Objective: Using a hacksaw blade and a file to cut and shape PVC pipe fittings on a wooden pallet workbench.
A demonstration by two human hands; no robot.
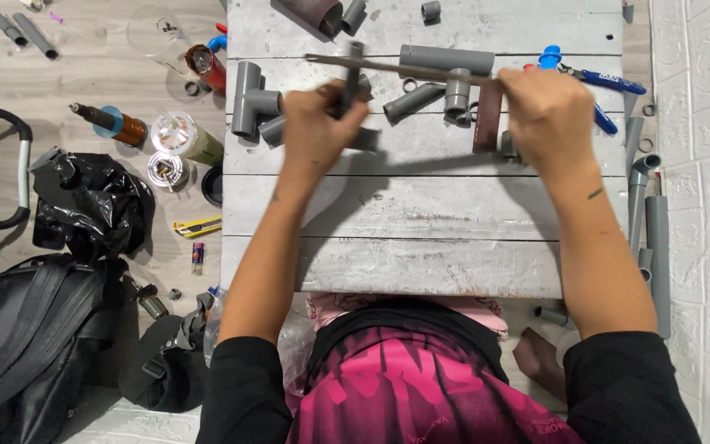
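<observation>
1. The person sits at a grey painted wooden board table (421,214) and holds both arms out over its far half.
2. The left hand (320,123) is clenched around a short, dark grey plastic pipe piece (352,74) that stands upright out of the fist.
3. The right hand (548,115) is closed over one end of a long, thin, brownish strip (396,67), seemingly sandpaper. The strip runs level from that hand to the left, crosses the upright pipe piece and ends just past it.
4. Both things are held in the air above the table, over a scatter of grey plastic pipe fittings: a tee fitting (250,100) left of the left hand, a straight grey pipe length (445,59) behind the strip, and smaller couplers (457,92) between the hands.
5. Judged from its look, the pipe piece is light, stiff and smooth, so it may turn in the fingers. A full-fist hold low on its body, as here, looks the safest place to take it.
6. The strip looks thin and limp. It needs a hold at its ends and some tension to stay straight, and it could tear or slip if pulled hard.
7. A blue-handled pair of pliers (606,80) lies at the table's right edge, near the right hand.
8. On the floor at left are a black plastic bag (92,201), a yellow utility knife (199,226) and some cans (184,136).
</observation>
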